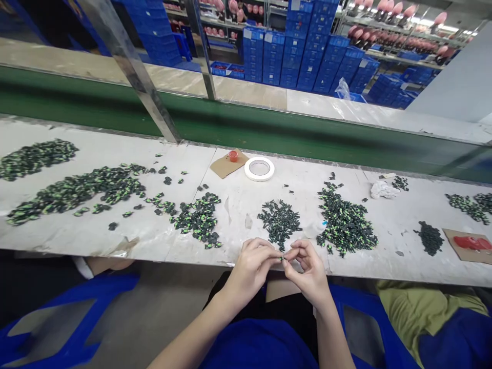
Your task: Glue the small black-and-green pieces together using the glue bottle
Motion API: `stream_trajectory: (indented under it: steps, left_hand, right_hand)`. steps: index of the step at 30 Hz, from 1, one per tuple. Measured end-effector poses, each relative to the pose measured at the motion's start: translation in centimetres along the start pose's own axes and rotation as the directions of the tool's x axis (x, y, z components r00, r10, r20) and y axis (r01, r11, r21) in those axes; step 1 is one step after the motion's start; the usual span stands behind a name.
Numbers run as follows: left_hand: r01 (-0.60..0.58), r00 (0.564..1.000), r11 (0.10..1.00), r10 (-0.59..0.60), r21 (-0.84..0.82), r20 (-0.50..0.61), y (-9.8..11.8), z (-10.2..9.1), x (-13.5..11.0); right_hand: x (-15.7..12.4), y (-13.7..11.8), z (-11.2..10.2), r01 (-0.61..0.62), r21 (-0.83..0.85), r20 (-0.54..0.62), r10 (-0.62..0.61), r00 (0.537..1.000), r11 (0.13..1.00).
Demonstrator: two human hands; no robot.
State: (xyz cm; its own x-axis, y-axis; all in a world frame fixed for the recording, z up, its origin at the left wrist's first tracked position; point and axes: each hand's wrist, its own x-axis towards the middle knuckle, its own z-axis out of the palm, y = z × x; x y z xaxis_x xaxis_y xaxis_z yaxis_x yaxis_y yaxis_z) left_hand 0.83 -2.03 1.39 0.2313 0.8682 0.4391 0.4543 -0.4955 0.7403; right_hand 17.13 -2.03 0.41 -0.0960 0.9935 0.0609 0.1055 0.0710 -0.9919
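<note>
At the table's front edge, my left hand point(257, 260) and my right hand point(306, 267) meet, fingertips pinched together. Between them is a tiny dark part with a bit of green point(282, 259), too small to make out in detail. Just beyond my fingers lies a pile of small dark elongated pieces point(280, 220). To the right spreads a larger pile of black-and-green parts point(346, 220). On the left sits a heap of chunkier black-and-green parts point(198, 218).
A roll of white tape point(249, 169) and a red cup point(233, 156) on cardboard point(220, 168) stand at the back. Further heaps point(77, 192) run left. A small black pile point(429, 238) lies right. A metal post point(132, 72) rises behind. Blue stools point(77, 302) flank me.
</note>
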Motion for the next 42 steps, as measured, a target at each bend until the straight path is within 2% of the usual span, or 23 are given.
stream_trajectory:
  steps: [3, 5, 6, 8, 10, 12, 13, 16, 20, 26, 28, 31, 33, 36, 39, 40, 42]
  left_hand:
    - [0.058, 0.994, 0.998, -0.054, -0.033, 0.092, -0.1, 0.0, -0.1]
    - [0.109, 0.99, 0.994, -0.105, -0.032, 0.098, -0.8, -0.8, 0.0]
    - [0.142, 0.987, 0.99, -0.141, -0.008, 0.072, -1.4, -1.4, 0.1]
    - [0.211, 0.978, 0.973, -0.21, 0.094, -0.023, -3.2, -3.2, 0.6]
    - [0.302, 0.95, 0.916, -0.266, 0.263, -0.166, -5.3, -5.1, 1.2]
    - [0.359, 0.922, 0.848, -0.258, 0.39, -0.29, -7.6, -6.7, 2.1]
    - [0.368, 0.919, 0.818, -0.247, 0.442, -0.307, -8.6, -7.3, 2.5]
    - [0.328, 0.942, 0.758, -0.217, 0.564, -0.255, -11.0, -8.2, 3.8]
    - [0.26, 0.965, 0.734, -0.218, 0.627, -0.145, -12.9, -8.4, 4.5]
    - [0.241, 0.969, 0.768, -0.228, 0.594, -0.098, -14.1, -8.8, 4.5]
    - [0.242, 0.967, 0.768, -0.244, 0.593, -0.078, -14.3, -9.0, 4.7]
    - [0.247, 0.964, 0.773, -0.255, 0.585, -0.07, -14.1, -9.0, 4.9]
    - [0.215, 0.974, 0.801, -0.221, 0.559, -0.058, -13.2, -8.6, 4.6]
    - [0.117, 0.99, 0.873, -0.143, 0.473, 0.02, -10.7, -6.9, 3.4]
    - [0.044, 0.993, 0.939, -0.078, 0.34, 0.088, -7.9, -4.1, 1.6]
    - [0.045, 0.993, 0.95, -0.076, 0.308, 0.089, -7.2, -3.1, 1.0]
    - [0.071, 0.994, 0.961, -0.091, 0.268, 0.061, -6.2, -1.3, -0.1]
  right_hand:
    - [-0.9, -0.1, -1.1, 0.024, -0.067, -0.012, -0.025, 1.0, 0.997]
    - [-1.2, 0.0, -2.4, 0.046, -0.103, -0.106, -0.057, 0.993, 0.994]
    - [-1.2, 0.2, -3.3, 0.051, -0.119, -0.188, -0.073, 0.979, 0.992]
    - [-0.7, 0.6, -5.2, 0.061, -0.152, -0.376, -0.115, 0.919, 0.986]
    - [0.3, 1.2, -7.2, 0.059, -0.2, -0.55, -0.162, 0.819, 0.978]
    - [1.4, 1.7, -8.8, 0.054, -0.227, -0.627, -0.188, 0.756, 0.972]
    - [2.0, 2.0, -9.3, 0.048, -0.243, -0.644, -0.198, 0.739, 0.969]
    - [3.3, 2.6, -10.1, 0.017, -0.314, -0.642, -0.226, 0.733, 0.949]
    - [3.7, 2.7, -10.3, -0.047, -0.496, -0.579, -0.29, 0.762, 0.867]
    - [2.8, 2.7, -8.8, 0.047, -0.801, -0.346, -0.526, 0.777, 0.597]
    - [2.9, 3.0, -7.9, 0.046, -0.849, -0.283, -0.527, 0.801, 0.526]
    - [3.5, 3.6, -6.7, 0.035, -0.871, -0.245, -0.495, 0.834, 0.491]
    - [3.9, 3.6, -6.1, 0.038, -0.85, -0.255, -0.474, 0.843, 0.525]
    - [4.1, 3.0, -5.7, 0.07, -0.739, -0.3, -0.42, 0.857, 0.67]
    - [3.3, 2.4, -5.2, 0.078, -0.457, -0.363, -0.266, 0.893, 0.886]
    - [3.0, 2.3, -5.0, 0.067, -0.341, -0.384, -0.205, 0.9, 0.938]
    - [2.2, 2.2, -4.6, 0.053, -0.149, -0.42, -0.112, 0.9, 0.987]
